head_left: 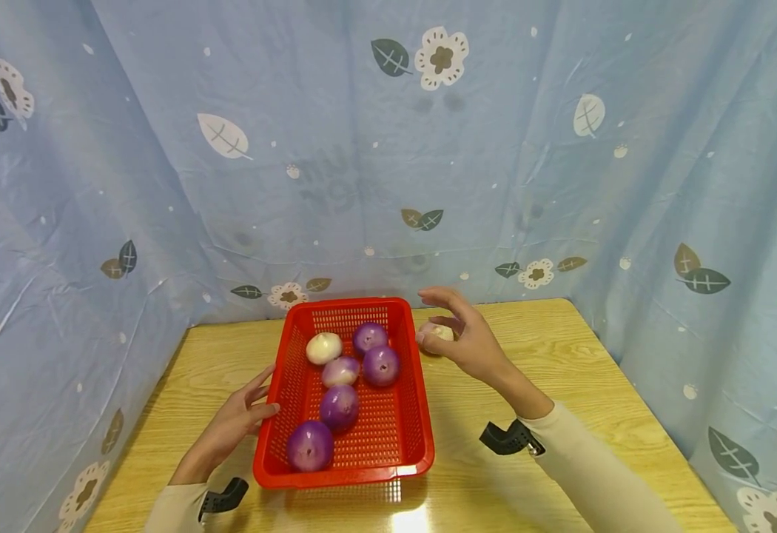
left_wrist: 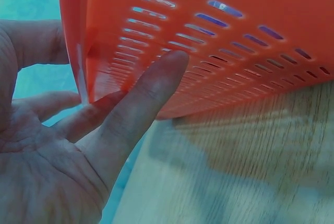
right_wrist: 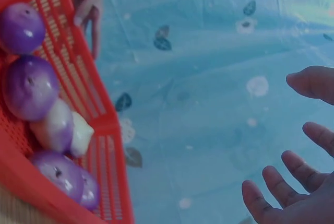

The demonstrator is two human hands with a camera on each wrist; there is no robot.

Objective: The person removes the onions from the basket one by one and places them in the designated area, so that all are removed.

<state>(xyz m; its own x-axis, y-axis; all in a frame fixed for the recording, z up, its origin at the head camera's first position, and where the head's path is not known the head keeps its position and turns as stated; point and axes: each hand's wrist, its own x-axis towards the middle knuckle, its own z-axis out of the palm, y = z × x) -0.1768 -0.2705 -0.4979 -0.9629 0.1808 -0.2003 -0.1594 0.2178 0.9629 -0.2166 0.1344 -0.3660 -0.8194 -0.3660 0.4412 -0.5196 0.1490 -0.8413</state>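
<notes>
A red perforated plastic basket stands on the table, holding several purple onions and a creamy white bulb. My left hand is at the basket's left side. In the left wrist view its extended thumb lies against the slotted wall, with the other fingers reaching to the rim. Beyond the basket's right rim, a pale bulb rests on the wood, partly hidden by my right hand. Thumb and fingers of that hand are spread and curved around the bulb's near side; in the right wrist view they stand apart.
The light wooden table extends on both sides of the basket. A blue curtain with flower and leaf prints rises behind and at both sides. Black wrist straps sit by the pale sleeves.
</notes>
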